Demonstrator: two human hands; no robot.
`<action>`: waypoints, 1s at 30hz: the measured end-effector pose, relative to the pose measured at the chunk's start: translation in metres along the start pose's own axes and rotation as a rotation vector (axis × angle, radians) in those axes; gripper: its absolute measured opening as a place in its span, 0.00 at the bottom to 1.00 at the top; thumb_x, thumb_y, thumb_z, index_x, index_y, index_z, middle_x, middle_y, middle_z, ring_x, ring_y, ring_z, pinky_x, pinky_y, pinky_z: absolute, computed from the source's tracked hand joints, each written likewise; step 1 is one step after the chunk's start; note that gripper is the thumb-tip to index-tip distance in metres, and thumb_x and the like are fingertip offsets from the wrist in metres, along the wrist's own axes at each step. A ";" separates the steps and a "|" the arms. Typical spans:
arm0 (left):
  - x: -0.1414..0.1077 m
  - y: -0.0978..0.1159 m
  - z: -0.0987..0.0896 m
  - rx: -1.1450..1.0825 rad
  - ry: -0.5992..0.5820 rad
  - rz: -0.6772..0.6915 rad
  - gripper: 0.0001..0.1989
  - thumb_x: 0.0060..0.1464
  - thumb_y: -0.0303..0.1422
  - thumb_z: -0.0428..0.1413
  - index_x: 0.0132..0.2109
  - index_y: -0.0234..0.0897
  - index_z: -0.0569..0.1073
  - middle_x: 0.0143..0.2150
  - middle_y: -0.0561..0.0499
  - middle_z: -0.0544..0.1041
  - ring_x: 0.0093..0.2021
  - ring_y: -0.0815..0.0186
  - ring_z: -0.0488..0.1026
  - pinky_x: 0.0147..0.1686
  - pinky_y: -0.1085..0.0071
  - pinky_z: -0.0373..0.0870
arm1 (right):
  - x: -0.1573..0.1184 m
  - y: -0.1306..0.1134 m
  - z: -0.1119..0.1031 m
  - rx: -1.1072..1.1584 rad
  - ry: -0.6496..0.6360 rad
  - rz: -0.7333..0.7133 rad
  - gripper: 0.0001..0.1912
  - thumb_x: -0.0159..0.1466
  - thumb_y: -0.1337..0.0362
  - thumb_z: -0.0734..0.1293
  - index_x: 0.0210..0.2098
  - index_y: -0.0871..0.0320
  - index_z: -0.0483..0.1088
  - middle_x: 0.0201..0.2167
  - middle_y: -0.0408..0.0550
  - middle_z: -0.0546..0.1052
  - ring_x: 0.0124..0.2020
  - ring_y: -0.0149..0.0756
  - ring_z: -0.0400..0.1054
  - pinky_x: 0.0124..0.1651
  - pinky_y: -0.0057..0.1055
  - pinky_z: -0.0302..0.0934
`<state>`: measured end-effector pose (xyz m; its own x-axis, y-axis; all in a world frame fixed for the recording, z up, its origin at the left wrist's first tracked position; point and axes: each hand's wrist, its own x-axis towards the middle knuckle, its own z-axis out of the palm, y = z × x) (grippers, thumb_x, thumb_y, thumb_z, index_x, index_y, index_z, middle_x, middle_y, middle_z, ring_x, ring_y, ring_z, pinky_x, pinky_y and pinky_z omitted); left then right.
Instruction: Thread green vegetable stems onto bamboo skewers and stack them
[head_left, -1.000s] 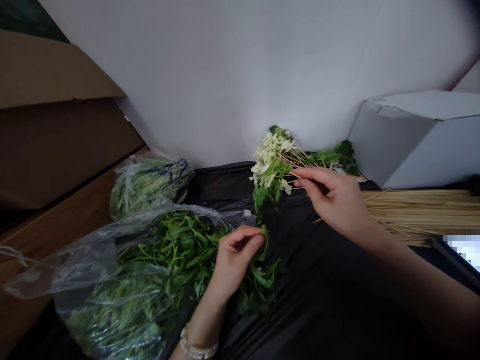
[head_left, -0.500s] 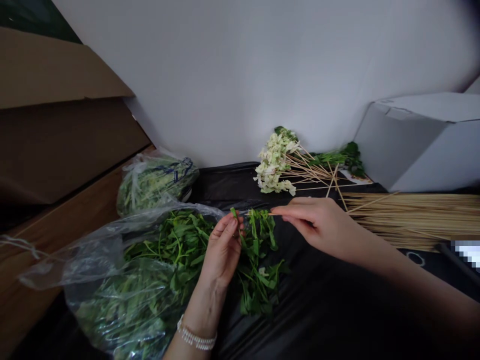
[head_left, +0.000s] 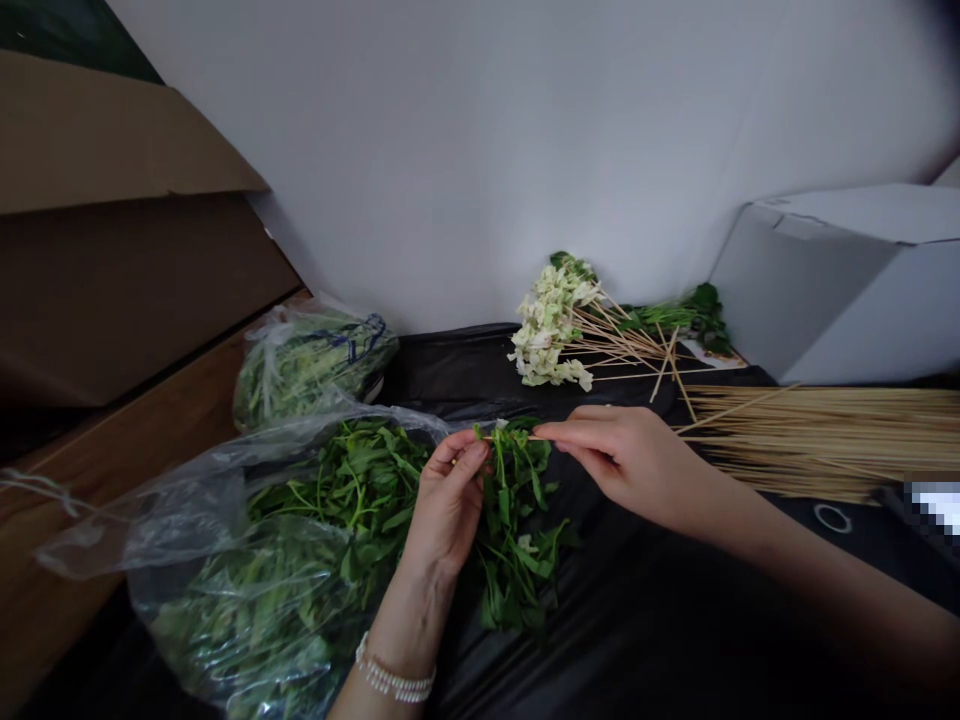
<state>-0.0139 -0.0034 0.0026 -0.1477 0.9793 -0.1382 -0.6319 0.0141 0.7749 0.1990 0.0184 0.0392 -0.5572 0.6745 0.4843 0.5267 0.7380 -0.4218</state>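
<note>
The thin, pale-brown wooden skewer (head_left: 529, 437) is held nearly level. Near its left end, the limp, green leafy stems (head_left: 507, 478) hang downward in a loose bunch. One small, bright-green stem piece (head_left: 478, 431) is at this end, mostly hidden.

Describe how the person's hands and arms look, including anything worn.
The left hand is ungloved, with a bracelet of small white beads, apparently double-stranded, around its wrist. The right hand is ungloved too, without a bracelet. No sleeves show.
</note>
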 end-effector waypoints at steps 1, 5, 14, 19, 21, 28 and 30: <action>0.000 0.000 0.000 0.001 0.001 0.001 0.14 0.35 0.27 0.72 0.33 0.37 0.80 0.29 0.54 0.80 0.29 0.74 0.74 0.31 0.79 0.71 | 0.000 0.000 0.000 0.000 0.000 0.000 0.16 0.67 0.70 0.60 0.50 0.55 0.75 0.37 0.45 0.79 0.36 0.34 0.72 0.38 0.31 0.63; 0.000 -0.001 0.001 0.025 -0.007 0.024 0.13 0.35 0.28 0.72 0.32 0.37 0.80 0.29 0.55 0.80 0.28 0.75 0.74 0.32 0.80 0.70 | 0.000 -0.001 0.002 0.009 -0.007 0.005 0.16 0.67 0.70 0.60 0.50 0.55 0.75 0.38 0.46 0.79 0.37 0.34 0.72 0.39 0.31 0.64; 0.000 -0.005 0.000 0.099 -0.023 0.053 0.13 0.38 0.31 0.71 0.34 0.36 0.81 0.32 0.53 0.80 0.31 0.74 0.74 0.35 0.78 0.70 | 0.001 0.000 0.005 0.036 -0.023 0.024 0.17 0.67 0.71 0.60 0.50 0.56 0.75 0.38 0.46 0.79 0.37 0.35 0.72 0.40 0.32 0.64; -0.001 -0.002 0.000 0.086 -0.052 0.048 0.14 0.38 0.28 0.71 0.37 0.35 0.81 0.34 0.53 0.81 0.33 0.73 0.75 0.37 0.79 0.71 | 0.001 0.001 0.003 0.051 -0.007 0.040 0.17 0.66 0.72 0.61 0.49 0.55 0.76 0.38 0.46 0.80 0.36 0.33 0.73 0.39 0.30 0.64; -0.001 -0.001 0.000 0.052 -0.033 0.027 0.14 0.39 0.28 0.71 0.37 0.35 0.81 0.33 0.53 0.80 0.31 0.74 0.74 0.35 0.79 0.71 | 0.001 0.001 0.003 0.052 -0.012 0.039 0.17 0.66 0.72 0.61 0.49 0.56 0.76 0.37 0.46 0.80 0.36 0.34 0.73 0.39 0.31 0.64; 0.001 0.000 0.001 -0.017 0.001 -0.008 0.13 0.39 0.26 0.70 0.36 0.34 0.81 0.34 0.54 0.80 0.33 0.74 0.74 0.34 0.80 0.71 | 0.002 0.001 0.004 0.044 -0.007 0.030 0.17 0.65 0.72 0.61 0.50 0.55 0.76 0.39 0.47 0.80 0.37 0.34 0.73 0.39 0.31 0.65; 0.001 0.000 0.001 -0.018 0.005 -0.011 0.13 0.39 0.26 0.70 0.36 0.34 0.81 0.34 0.53 0.80 0.32 0.74 0.74 0.33 0.79 0.71 | 0.002 0.001 0.004 0.039 -0.010 0.035 0.17 0.65 0.72 0.61 0.50 0.55 0.76 0.39 0.47 0.80 0.37 0.34 0.73 0.39 0.31 0.65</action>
<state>-0.0134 -0.0023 0.0028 -0.1444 0.9781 -0.1501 -0.6472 0.0214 0.7620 0.1960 0.0205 0.0370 -0.5452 0.6999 0.4615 0.5206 0.7141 -0.4680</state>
